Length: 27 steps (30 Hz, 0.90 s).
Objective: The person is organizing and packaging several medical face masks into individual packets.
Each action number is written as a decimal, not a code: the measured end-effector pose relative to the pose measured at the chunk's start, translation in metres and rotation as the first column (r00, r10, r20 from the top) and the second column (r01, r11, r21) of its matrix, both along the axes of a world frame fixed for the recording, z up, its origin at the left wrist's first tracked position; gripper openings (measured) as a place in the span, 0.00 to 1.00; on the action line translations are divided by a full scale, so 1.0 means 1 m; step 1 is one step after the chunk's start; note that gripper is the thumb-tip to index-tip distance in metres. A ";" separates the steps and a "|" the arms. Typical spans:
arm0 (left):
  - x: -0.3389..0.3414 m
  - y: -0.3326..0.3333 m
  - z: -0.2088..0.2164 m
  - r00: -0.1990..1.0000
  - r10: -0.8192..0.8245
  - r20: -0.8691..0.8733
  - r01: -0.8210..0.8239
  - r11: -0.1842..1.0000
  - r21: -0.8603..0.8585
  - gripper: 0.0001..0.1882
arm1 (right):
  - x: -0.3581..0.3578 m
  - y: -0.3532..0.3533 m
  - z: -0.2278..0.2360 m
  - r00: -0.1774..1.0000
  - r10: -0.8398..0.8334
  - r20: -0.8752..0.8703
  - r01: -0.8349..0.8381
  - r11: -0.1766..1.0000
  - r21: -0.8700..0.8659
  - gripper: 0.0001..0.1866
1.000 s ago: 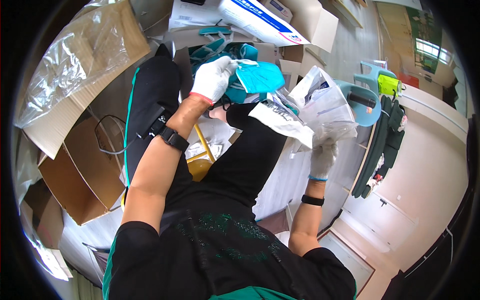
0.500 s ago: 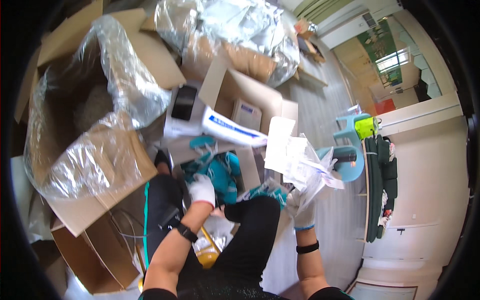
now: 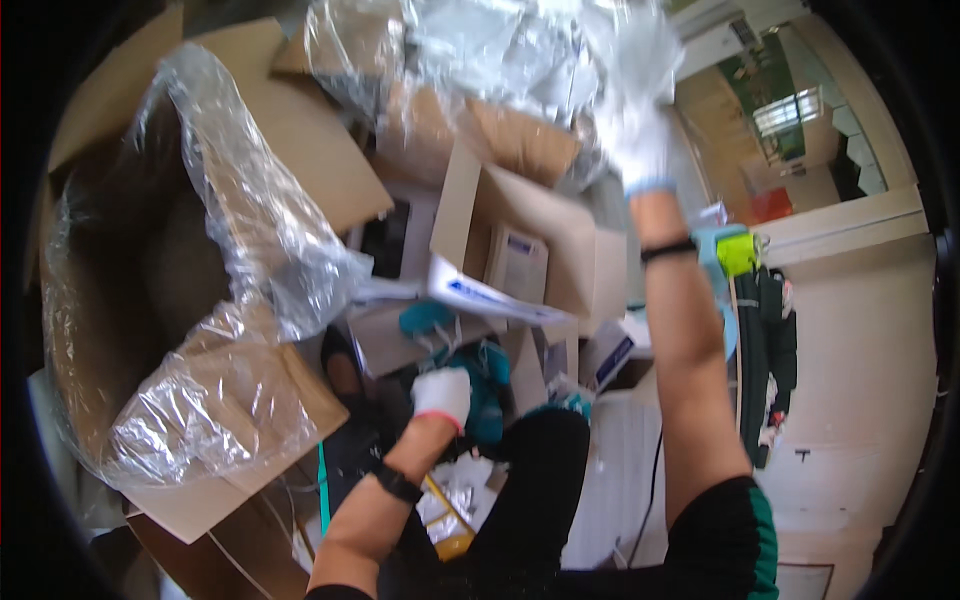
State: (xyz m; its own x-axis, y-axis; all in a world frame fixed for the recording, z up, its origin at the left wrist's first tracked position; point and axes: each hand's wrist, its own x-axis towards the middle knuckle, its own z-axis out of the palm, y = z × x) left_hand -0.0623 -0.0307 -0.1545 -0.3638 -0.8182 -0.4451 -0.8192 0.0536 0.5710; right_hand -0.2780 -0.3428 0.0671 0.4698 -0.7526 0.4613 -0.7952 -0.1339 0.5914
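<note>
My left hand, in a white glove with a red cuff, is closed at the teal items with white cords, which lie in a cardboard box between my knees. Its fingertips are hidden, so what exactly it grips is unclear. Another teal piece rests on the flap of that box. Far out to the right, my right hand is stretched forward, gloved and smeared by motion. Clear plastic bags are bunched at its fingers, beside the heap of clear plastic.
A big carton lined with clear plastic stands at left. An open box holding a white pack is ahead, with a dark phone-like object beside it. A white box and blue stool are at right.
My right hand has swung forward, carrying the clear plastic bags from beside my right knee toward the plastic heap. My left hand stays at the teal items while the view shifts.
</note>
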 end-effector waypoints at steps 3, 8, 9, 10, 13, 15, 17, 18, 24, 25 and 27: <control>-0.008 -0.009 0.004 0.998 -0.064 -0.012 0.064 0.998 0.003 0.13 | -0.004 -0.038 0.009 0.638 -0.068 0.767 -0.294 0.899 0.324 0.24; -0.015 -0.006 0.013 0.985 -0.167 -0.045 0.171 0.981 0.095 0.16 | -0.028 0.027 -0.044 0.729 -0.126 0.673 -0.422 0.691 0.586 0.08; -0.002 0.000 0.006 0.990 -0.140 -0.014 0.141 0.981 0.133 0.16 | 0.017 0.057 -0.059 0.407 -0.609 0.681 -0.484 0.488 0.726 0.14; -0.002 0.003 0.009 0.986 -0.163 -0.044 0.167 0.978 0.121 0.16 | 0.020 0.072 -0.079 -0.007 -0.855 0.518 -0.440 0.468 0.767 0.18; -0.001 0.010 0.010 0.977 -0.191 -0.091 0.201 0.974 0.109 0.16 | 0.016 0.090 -0.138 0.541 -0.831 0.124 0.200 0.271 0.942 0.49; -0.004 0.011 0.011 0.973 -0.197 -0.117 0.211 0.969 0.130 0.15 | 0.000 0.093 -0.180 0.512 -0.853 0.102 0.111 0.183 0.977 0.52; -0.006 0.010 0.009 0.974 -0.194 -0.119 0.209 0.970 0.128 0.15 | -0.013 0.086 -0.213 0.558 -0.829 0.033 0.196 0.171 0.966 0.54; -0.004 0.010 0.011 0.974 -0.192 -0.118 0.207 0.969 0.137 0.15 | -0.008 0.084 -0.219 0.604 -0.793 0.078 0.160 0.217 0.963 0.55; 0.004 0.002 0.019 0.967 -0.183 -0.179 0.206 0.971 0.122 0.15 | 0.011 0.077 -0.214 0.648 -0.757 -0.083 0.274 0.130 0.953 0.46; 0.005 0.001 0.019 0.967 -0.178 -0.184 0.201 0.973 0.116 0.15 | 0.013 0.078 -0.210 0.693 -0.720 -0.031 0.230 0.180 0.956 0.47; 0.004 -0.001 0.018 0.965 -0.177 -0.191 0.200 0.974 0.110 0.15 | 0.013 0.077 -0.203 0.691 -0.720 -0.058 0.259 0.172 0.950 0.47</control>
State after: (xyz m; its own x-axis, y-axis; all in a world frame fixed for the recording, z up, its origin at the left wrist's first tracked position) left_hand -0.0580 -0.0316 -0.1360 -0.5893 -0.6678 -0.4548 -0.6851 0.1147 0.7193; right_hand -0.2645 -0.2657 -0.1357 -0.1811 -0.7781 -0.6014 -0.9834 0.1520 0.0994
